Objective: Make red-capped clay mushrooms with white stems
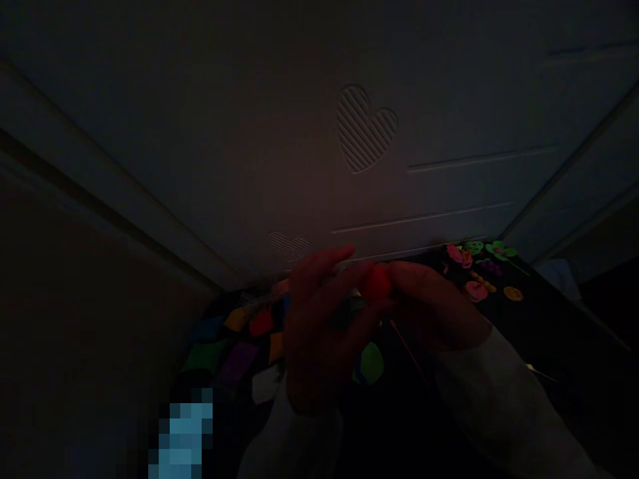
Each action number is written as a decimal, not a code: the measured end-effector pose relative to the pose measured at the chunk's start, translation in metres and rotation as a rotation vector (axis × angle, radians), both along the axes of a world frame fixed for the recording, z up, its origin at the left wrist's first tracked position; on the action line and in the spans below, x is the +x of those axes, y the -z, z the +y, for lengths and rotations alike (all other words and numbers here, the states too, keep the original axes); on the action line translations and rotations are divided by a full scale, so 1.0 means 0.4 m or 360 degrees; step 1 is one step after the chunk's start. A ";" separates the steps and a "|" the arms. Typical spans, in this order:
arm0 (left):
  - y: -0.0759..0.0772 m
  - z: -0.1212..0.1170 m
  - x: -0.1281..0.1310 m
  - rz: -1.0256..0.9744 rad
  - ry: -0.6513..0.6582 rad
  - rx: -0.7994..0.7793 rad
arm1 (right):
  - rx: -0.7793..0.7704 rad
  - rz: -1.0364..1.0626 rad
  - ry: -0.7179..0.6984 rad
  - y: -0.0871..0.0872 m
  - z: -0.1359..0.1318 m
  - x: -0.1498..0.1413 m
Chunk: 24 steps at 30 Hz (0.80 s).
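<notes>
The scene is very dark. My left hand [319, 326] and my right hand [434, 306] meet in the middle of the view, both in white sleeves. Between their fingertips sits a small red lump [377, 281], soft-looking like modelling clay. My right hand's fingers are curled round it. My left hand's fingers pinch at its left side, with the index finger stretched up. Below the hands lie coloured pieces on a dark surface: a green round piece [372, 362], a red piece [260, 322], a purple piece [239, 359].
A white panel with a striped embossed heart [364, 130] stands behind the hands. Small bright clay figures [476, 269] in pink, green and orange lie at the right. A thin pink stick [407, 349] lies under my right wrist.
</notes>
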<state>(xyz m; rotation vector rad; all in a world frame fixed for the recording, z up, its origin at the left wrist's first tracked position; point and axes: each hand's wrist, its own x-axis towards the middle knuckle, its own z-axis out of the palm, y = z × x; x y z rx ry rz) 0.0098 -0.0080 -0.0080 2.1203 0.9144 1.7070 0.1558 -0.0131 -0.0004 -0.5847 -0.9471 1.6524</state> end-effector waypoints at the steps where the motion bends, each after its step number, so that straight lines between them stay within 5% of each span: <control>1: 0.001 0.000 -0.001 0.0002 0.0042 0.0007 | -0.0017 0.0003 -0.0017 0.000 0.000 0.000; 14: 0.001 -0.002 -0.009 -0.0102 0.0261 -0.0246 | -0.0078 0.0030 -0.0055 -0.002 0.000 -0.003; 24: 0.002 0.002 -0.002 -0.0119 0.0077 -0.0116 | -0.0093 -0.0054 0.0010 0.006 -0.001 -0.006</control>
